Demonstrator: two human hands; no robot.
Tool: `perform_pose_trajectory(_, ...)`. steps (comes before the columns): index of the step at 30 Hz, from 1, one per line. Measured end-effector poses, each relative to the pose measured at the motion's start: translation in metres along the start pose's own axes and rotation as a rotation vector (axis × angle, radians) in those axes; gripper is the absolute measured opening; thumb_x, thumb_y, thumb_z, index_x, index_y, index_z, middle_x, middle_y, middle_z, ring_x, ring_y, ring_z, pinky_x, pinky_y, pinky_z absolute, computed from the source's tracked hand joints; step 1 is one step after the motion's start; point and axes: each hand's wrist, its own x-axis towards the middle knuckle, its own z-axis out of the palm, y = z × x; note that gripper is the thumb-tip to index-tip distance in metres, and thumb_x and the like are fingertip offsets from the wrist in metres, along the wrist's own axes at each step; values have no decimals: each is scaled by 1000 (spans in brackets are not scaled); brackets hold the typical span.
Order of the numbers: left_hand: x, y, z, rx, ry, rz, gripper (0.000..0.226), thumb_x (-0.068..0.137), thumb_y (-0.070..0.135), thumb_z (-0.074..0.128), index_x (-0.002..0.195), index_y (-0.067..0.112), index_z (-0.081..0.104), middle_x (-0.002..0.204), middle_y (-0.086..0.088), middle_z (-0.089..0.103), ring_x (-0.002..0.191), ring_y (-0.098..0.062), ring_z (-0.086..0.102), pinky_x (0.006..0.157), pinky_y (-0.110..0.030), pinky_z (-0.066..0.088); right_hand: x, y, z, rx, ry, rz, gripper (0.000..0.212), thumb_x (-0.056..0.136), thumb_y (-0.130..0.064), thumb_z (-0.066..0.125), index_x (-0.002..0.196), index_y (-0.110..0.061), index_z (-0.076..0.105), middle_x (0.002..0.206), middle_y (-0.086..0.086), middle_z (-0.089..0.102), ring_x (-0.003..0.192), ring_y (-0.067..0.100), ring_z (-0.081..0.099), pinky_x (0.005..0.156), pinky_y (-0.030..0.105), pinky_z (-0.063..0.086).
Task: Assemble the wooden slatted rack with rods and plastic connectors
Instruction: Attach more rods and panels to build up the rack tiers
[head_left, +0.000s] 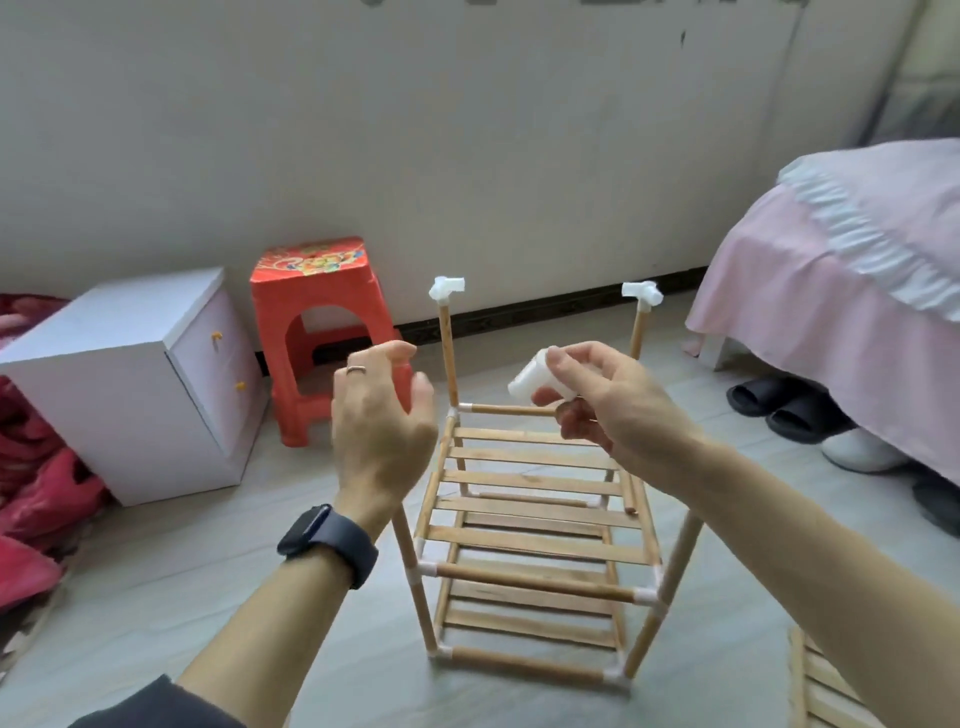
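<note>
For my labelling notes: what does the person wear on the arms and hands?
The left hand has a thin metal ring on one finger, and the left wrist carries a dark smartwatch with a dark strap. A dark sleeve shows low on the left arm. The right hand and right forearm are bare.

You have soft, even, bright light with faint shadows on the floor (208, 545); your left hand (382, 431) blurs slightly, and the view bows at its edges.

Grey floor (208, 545) w/ half-built wooden rack (535, 540) standing at centre. Red plastic stool (311, 291) & white cabinet (119, 374) at left, slatted panel (826, 686) btm right.
</note>
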Motion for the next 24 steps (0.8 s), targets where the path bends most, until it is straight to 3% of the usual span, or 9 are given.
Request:
perform_pose_trajectory(3, -10, 55, 14, -259, -326, 96, 24, 95, 40, 55, 116, 30, 59, 101, 14, 65, 94, -2, 62, 76, -20, 50, -30, -4, -20, -1, 52, -37, 40, 90, -40, 65, 115, -9, 60, 83, 7, 75, 63, 12, 59, 66, 25, 54)
perform_pose_trajectory(6, -25, 93, 37, -462, -533, 46, 29, 96, 48, 54, 116, 31, 66, 105, 12, 69, 94, -3, 65, 72, -18, 50, -48, 5, -40, -73, 167, -90, 37, 91, -39, 66, 114, -11, 60, 88, 11, 75, 67, 15, 63, 71, 30, 57)
perform_pose_trajectory(12, -61, 101, 75, -557, -653, 9, 34, 95, 40, 66, 127, 48, 59, 109, 10, 70, 90, -6, 70, 77, -26, 60, -79, 23, -82, -129, 233, -132, 21, 96, -18, 66, 116, -17, 71, 96, 5, 77, 89, 21, 73, 85, 30, 59)
perform_pose_trajectory(15, -68, 99, 77, -598, -696, -31, 42, 92, 34, 69, 132, 38, 59, 105, 5, 73, 85, -10, 72, 75, -29, 61, -85, 31, -90, -152, 231, -102, 21, 99, -15, 63, 118, -16, 71, 100, 5, 78, 94, 25, 73, 89, 32, 59)
perform_pose_trajectory(19, -71, 99, 73, -643, -810, -178, 49, 92, 31, 70, 138, 33, 52, 95, 2, 74, 78, -13, 73, 72, -23, 58, -85, 34, -88, -125, 275, -83, 25, 92, -23, 69, 115, -12, 67, 97, 8, 78, 86, 23, 74, 83, 32, 61)
perform_pose_trajectory(24, -71, 89, 69, -721, -946, -286, 34, 98, 33, 61, 132, 28, 61, 97, -6, 76, 81, -20, 71, 78, -32, 56, -79, 39, -86, -130, 311, -79, 28, 90, -33, 69, 108, -11, 73, 88, 3, 77, 75, 13, 70, 73, 27, 58)
